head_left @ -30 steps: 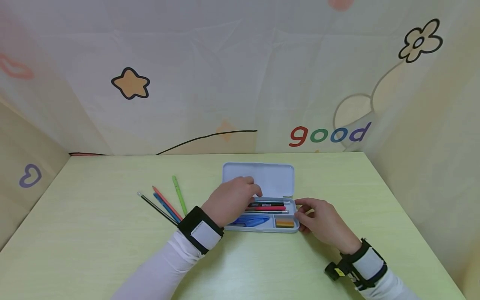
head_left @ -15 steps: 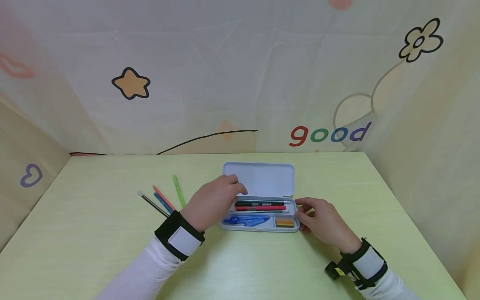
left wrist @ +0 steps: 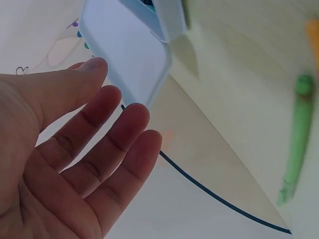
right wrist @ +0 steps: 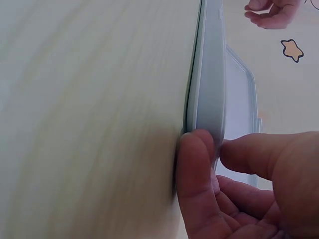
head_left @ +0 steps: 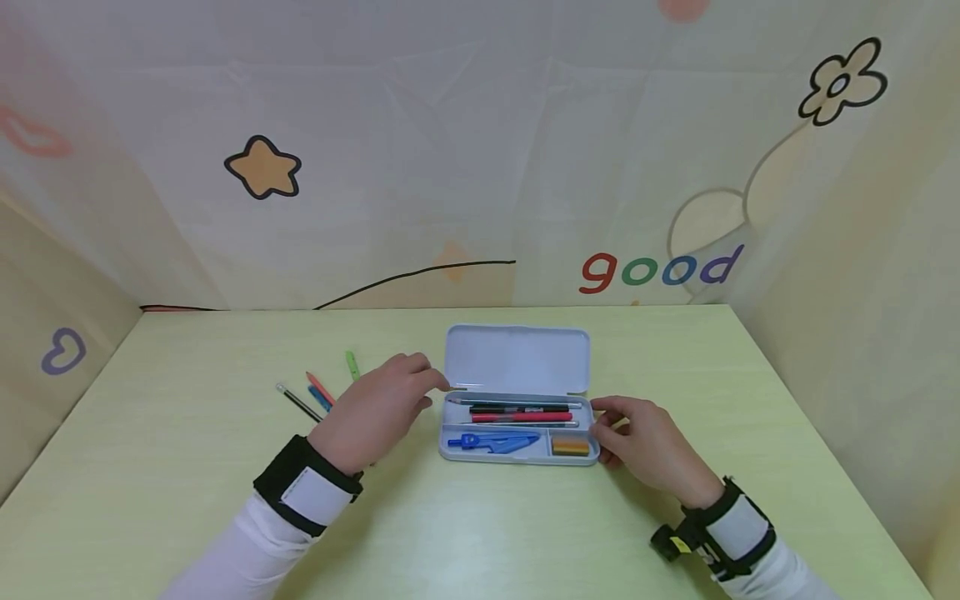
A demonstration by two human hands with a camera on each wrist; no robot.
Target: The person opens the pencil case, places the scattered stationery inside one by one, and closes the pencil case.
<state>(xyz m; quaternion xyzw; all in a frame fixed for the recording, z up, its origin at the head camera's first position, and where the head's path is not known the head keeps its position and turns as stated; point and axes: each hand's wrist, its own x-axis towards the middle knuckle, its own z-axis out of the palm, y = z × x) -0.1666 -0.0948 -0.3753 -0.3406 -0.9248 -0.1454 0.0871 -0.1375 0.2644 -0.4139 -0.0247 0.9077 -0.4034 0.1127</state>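
Observation:
My left hand (head_left: 378, 408) hovers over the table left of the pencil case, its relaxed fingers holding nothing, as the left wrist view confirms. With thumb and fingers, my right hand (head_left: 645, 442) pinches the right end of the light-blue pencil case (head_left: 517, 358), whose lid is folded back. In its long compartment lie a red pen (head_left: 521, 417), a black pen (head_left: 517, 408) and pencils. The front compartments contain a blue drawing compass (head_left: 498, 442) and an orange-yellow eraser (head_left: 570, 447). From the right wrist view, fingers grip the case wall (right wrist: 210, 84) close to the tabletop.
Partly hidden behind my left hand are a black-striped pencil (head_left: 298, 403), a red pencil (head_left: 318, 387), a blue pencil (head_left: 318, 398) and a green pen (left wrist: 299, 134). A printed cloth backdrop (head_left: 390, 183) rises at the table's far edge.
My left hand has moved left from above the pencil case, uncovering the compass and pens and now covering more of the loose pencils. The right hand stays at the case's end.

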